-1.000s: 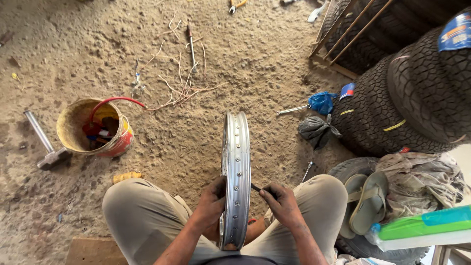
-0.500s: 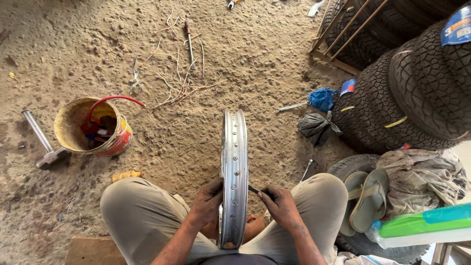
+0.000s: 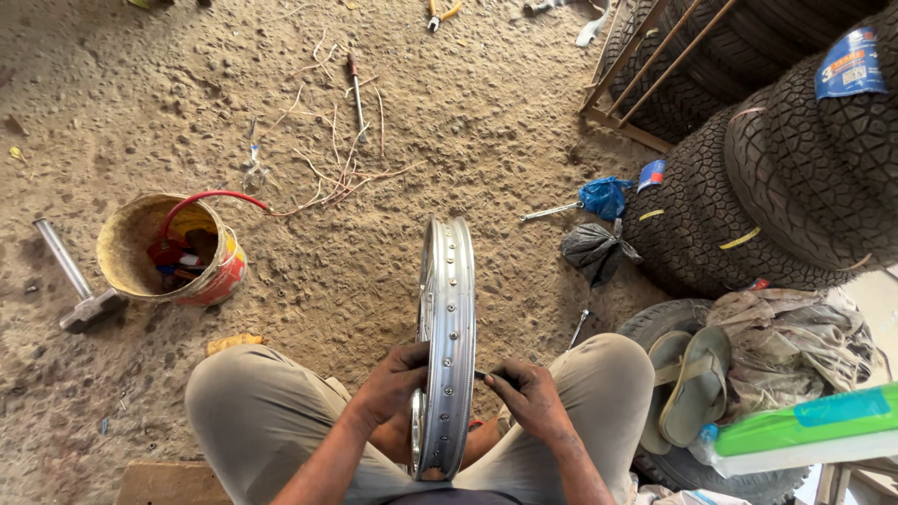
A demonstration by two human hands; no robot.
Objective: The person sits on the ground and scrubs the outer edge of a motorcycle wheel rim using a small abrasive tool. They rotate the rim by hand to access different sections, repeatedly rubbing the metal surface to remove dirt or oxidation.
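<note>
A silver wheel rim (image 3: 447, 309) with rows of spoke holes stands upright on edge between my knees. My left hand (image 3: 395, 382) grips its left side near the bottom. My right hand (image 3: 529, 396) sits just right of the rim, fingers pinched on a small dark tool or part (image 3: 481, 376) that points toward the rim's side. What the small dark piece is stays unclear. Both hands look grimy. My legs, in grey-beige trousers, spread to either side.
A yellow bucket (image 3: 140, 271) with tools and a red handle sits on the dirt floor at left, a hammer (image 3: 73, 281) beside it. Stacked tyres (image 3: 767, 178) fill the right. Sandals (image 3: 692, 383), rags, a blue bag (image 3: 603, 196) and loose wires (image 3: 327, 159) lie around.
The view has shifted slightly; the rim stays upright between my knees. My hands keep their places on either side of it with only small finger movement.
</note>
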